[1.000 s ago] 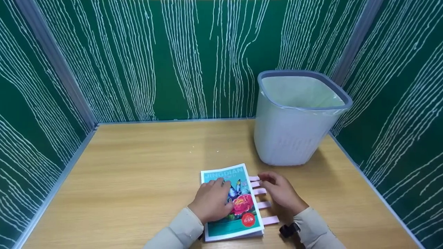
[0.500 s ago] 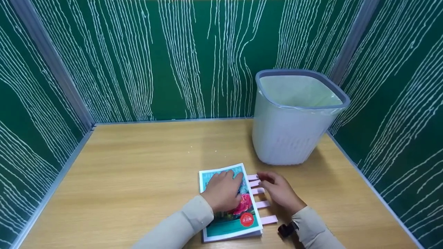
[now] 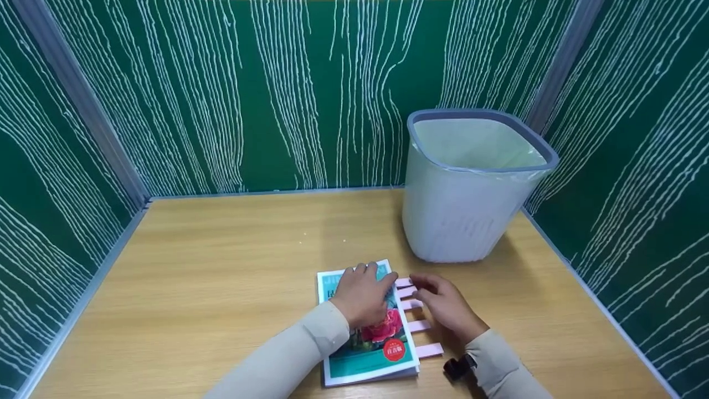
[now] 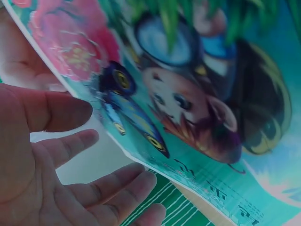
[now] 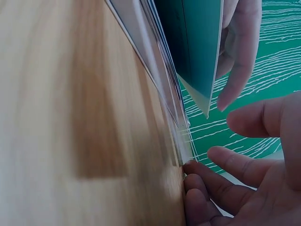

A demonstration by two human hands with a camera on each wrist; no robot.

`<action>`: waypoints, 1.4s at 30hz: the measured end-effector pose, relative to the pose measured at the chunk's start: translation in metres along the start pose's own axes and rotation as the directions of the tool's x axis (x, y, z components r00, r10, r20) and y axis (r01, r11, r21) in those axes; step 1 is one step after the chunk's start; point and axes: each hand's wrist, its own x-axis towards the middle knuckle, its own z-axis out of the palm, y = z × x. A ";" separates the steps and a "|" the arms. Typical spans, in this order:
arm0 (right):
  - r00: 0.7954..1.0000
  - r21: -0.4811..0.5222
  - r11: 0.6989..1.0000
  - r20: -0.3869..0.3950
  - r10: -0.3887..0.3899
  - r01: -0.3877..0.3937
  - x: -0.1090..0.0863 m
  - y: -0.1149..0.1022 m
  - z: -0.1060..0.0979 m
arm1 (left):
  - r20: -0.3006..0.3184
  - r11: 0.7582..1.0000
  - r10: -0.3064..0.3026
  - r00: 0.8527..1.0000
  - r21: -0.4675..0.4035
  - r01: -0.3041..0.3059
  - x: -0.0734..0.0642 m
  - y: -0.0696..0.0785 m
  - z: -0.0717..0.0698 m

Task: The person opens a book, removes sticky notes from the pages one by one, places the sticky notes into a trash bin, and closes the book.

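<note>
A thin paperback book [image 3: 368, 366] with a teal cover, a pink flower and a red badge lies on the table. Several pale pink paper strips [image 3: 428, 350] stick out from its right side. My left hand [image 3: 361, 296] lies across the upper cover, its fingers extended over the top right. In the left wrist view, that hand's thumb [image 4: 63, 112] meets the cover's edge. Beside the upper strips is my right hand [image 3: 451, 307], thumb and fingers apart. The right wrist view shows the cover [image 5: 195, 47] standing off the pages and the right fingertips [image 5: 192, 167] at a strip's end.
A pale bin [image 3: 460, 216] with a grey rim and a liner stands behind the right hand. Green panels [image 3: 277, 100] with white lines enclose the wooden table [image 3: 221, 266] at the back and sides. Tiny white specks lie behind the book.
The left hand has slid right and up across the cover toward its top right edge. My right hand stays beside the strips. The view has shifted slightly.
</note>
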 end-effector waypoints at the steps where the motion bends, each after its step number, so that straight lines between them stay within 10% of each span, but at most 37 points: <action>1: 1.000 -0.003 1.000 0.001 0.001 -0.001 0.000 0.000 0.000 | 0.006 1.000 -0.004 1.000 0.007 0.004 0.001 0.000 0.000; 23: 0.999 -0.051 0.998 -0.004 -0.043 0.042 0.000 0.003 0.001 | -0.001 0.981 0.013 1.000 0.195 -0.013 0.020 0.005 0.015; 35: 1.000 -0.033 0.999 0.018 0.008 -0.007 -0.002 0.001 0.000 | 0.026 1.000 -0.013 1.000 0.028 0.013 0.021 0.003 0.010; 42: 1.000 -0.060 0.998 0.013 -0.012 0.013 -0.001 0.002 -0.002 | -0.091 0.998 0.016 0.996 -0.066 -0.022 0.020 -0.009 -0.001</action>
